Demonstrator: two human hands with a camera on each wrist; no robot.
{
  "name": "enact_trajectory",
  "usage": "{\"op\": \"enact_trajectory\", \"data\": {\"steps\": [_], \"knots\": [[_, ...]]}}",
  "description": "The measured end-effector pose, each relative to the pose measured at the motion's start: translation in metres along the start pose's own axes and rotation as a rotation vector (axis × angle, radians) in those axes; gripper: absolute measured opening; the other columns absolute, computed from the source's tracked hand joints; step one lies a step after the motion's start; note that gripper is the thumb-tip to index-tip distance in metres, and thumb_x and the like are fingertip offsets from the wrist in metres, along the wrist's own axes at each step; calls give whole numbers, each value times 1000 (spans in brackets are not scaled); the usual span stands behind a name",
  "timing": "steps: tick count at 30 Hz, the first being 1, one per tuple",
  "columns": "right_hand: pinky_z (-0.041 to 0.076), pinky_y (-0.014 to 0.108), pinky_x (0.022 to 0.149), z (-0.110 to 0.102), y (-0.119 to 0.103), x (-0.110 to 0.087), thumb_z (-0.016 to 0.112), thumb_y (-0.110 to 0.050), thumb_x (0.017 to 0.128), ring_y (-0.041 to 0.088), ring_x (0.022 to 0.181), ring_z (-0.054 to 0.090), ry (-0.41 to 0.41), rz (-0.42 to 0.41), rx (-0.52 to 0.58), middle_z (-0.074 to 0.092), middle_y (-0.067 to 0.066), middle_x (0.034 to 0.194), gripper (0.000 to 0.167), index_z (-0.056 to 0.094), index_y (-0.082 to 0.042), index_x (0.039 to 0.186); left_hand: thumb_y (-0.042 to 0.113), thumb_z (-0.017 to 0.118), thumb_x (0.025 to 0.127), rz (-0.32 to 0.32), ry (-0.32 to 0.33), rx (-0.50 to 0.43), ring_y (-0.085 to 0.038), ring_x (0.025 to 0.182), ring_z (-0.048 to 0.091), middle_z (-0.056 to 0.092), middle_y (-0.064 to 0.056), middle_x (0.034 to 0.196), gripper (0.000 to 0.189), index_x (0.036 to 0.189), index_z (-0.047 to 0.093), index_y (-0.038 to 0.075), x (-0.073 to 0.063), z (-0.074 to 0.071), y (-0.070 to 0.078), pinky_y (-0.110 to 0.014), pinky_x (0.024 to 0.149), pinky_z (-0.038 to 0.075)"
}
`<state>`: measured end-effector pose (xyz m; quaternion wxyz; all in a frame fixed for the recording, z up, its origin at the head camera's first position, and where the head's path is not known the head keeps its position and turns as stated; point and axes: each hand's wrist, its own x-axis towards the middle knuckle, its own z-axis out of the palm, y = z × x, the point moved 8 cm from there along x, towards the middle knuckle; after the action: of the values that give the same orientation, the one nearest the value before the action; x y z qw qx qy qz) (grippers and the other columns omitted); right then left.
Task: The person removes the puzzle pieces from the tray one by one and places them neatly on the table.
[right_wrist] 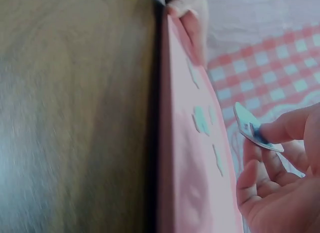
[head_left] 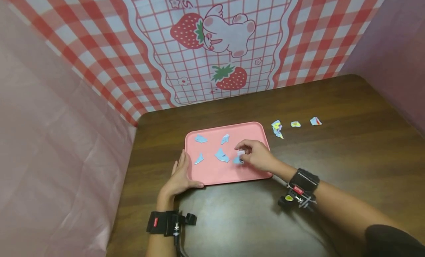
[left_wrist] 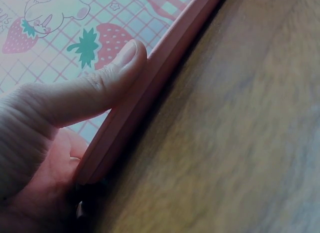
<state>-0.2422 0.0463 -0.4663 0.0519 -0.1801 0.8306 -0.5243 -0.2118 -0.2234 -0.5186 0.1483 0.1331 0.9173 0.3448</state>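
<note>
My right hand (head_left: 257,153) is over the right part of the pink tray (head_left: 212,175). In the right wrist view it pinches a thin, pale blue puzzle piece (right_wrist: 247,125) with a dark mark, held tilted between thumb and fingers. Another light blue piece (head_left: 237,160) shows just below those fingers in the head view. My left hand (head_left: 179,175) rests at the tray's near left corner, straight fingers along the left side and thumb (left_wrist: 112,75) lying along the front rim. Several irregular light blue pieces, such as one piece (head_left: 221,155) in the middle, lie spread apart on the tray.
Right of the tray on the wooden table (head_left: 242,212) lie a yellow and purple piece cluster (head_left: 276,127), a small yellow piece (head_left: 295,124) and a pale piece with red (head_left: 315,121). A strawberry-print cloth (head_left: 206,72) hangs behind the table.
</note>
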Motion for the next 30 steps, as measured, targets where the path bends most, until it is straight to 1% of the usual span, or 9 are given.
{"op": "enact_trajectory", "data": {"steps": [3,6,11,13,16,20,23,27,30], "knots": [[46,23,65,-18,4,0,66,7,84,18,76,55,45,12,60,65,11,88,26,69,8,110,52,90,68,-6,-4,-4,-29,154,-10,-17,-17,166,143,158,-6,-2,-1,0,0,-49,120,-10],[50,19,65,-40,11,-1,67,9,85,13,76,59,97,41,132,66,16,90,27,66,13,112,52,90,67,-10,-8,-5,-28,153,-10,-18,-17,166,144,158,-7,-2,-1,0,1,-48,120,-11],[53,19,64,-79,22,-9,70,4,88,4,76,62,158,111,175,69,20,93,30,64,17,115,52,90,68,-18,-9,-3,-27,154,-10,-18,-16,166,144,158,-7,-2,0,0,0,-48,120,-12],[54,22,61,-95,29,-13,71,1,90,3,74,62,170,131,147,70,17,93,30,65,16,116,52,90,68,-21,-8,-3,-27,154,-10,-17,-16,166,143,158,-7,-2,-1,1,0,-48,120,-12],[54,25,59,-119,40,-18,70,-3,93,4,72,61,193,148,124,71,7,91,32,63,15,119,51,91,68,-19,-7,0,-27,154,-10,-17,-17,166,143,158,-6,-3,-1,1,-1,-48,120,-12],[52,22,57,-154,51,-26,69,-8,95,4,68,59,257,159,36,67,-9,86,34,62,13,121,50,91,68,-6,-1,0,-28,153,-10,-16,-18,166,142,158,-5,-3,-2,2,0,-49,120,-10],[49,18,56,-180,61,-32,70,-11,95,2,66,58,320,170,-38,66,-16,81,33,64,13,118,50,91,67,-2,2,-4,-28,154,-10,-15,-19,166,142,158,-4,-4,-2,2,0,-50,121,-9],[47,15,56,-211,83,-37,68,-19,97,-3,67,58,378,236,-90,65,-22,77,38,65,13,116,50,91,68,-4,5,1,-29,153,-10,-15,-18,166,142,158,-5,-3,-1,2,-1,-50,121,-9],[48,17,56,-233,103,-41,66,-25,99,-3,66,57,402,303,-136,62,-24,75,42,64,13,118,51,91,68,-2,5,4,-29,153,-10,-16,-18,166,142,158,-5,-3,0,2,-1,-50,121,-8]]}}
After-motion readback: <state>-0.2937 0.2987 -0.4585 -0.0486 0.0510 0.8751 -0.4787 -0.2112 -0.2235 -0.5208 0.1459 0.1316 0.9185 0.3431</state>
